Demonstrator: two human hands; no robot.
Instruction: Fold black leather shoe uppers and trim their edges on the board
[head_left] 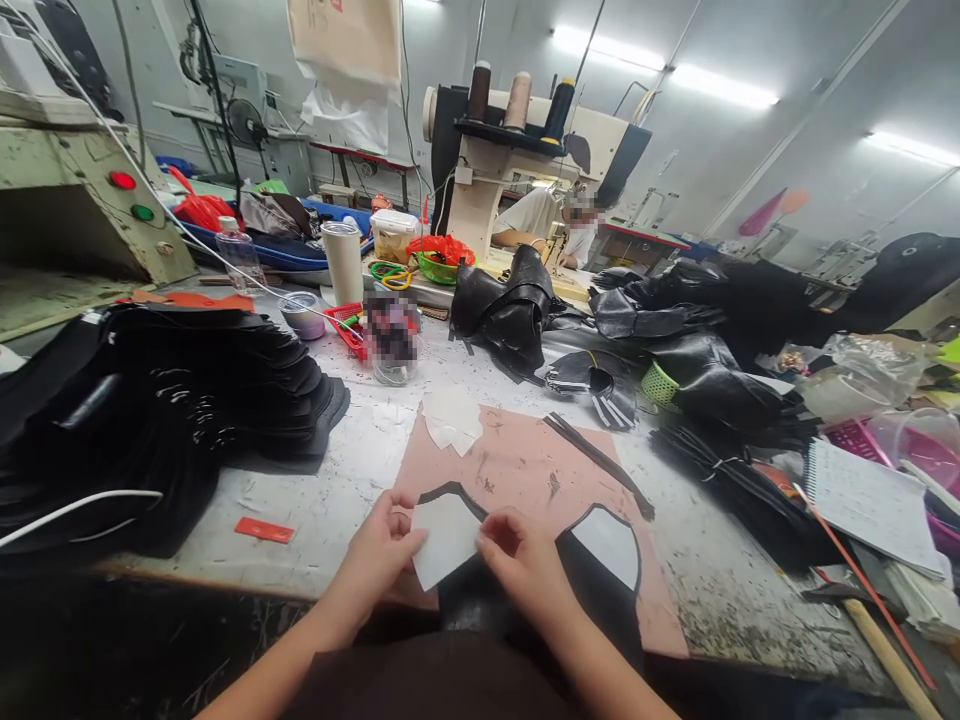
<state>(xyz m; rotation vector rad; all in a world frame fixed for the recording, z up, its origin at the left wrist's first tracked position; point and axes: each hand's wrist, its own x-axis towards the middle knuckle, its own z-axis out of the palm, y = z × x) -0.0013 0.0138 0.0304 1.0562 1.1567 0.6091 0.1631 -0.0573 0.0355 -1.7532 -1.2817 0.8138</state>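
Note:
A pale white backing piece (448, 540) lies over the curved end of a black leather panel (476, 600) in front of me. My left hand (390, 537) pinches its left edge between thumb and fingers. At the right edge, my right hand (517, 550) has thumb and fingertips closed on the same piece. A second white piece (606, 545) sits on another curved black end to the right, with a black margin around it. Both lie on a pink sheet (517, 465), which also carries a torn whitish scrap (451, 420) and thin black strips (600, 465).
Stacked black panels (247, 390) fill the left. An orange-red strip (264, 530) lies near the table edge. Behind stand a glass jar (394, 370), a cup (343, 262) and a sewing machine (487, 170), with a person beyond. A notebook (870, 500) and a hammer (885, 650) are at right.

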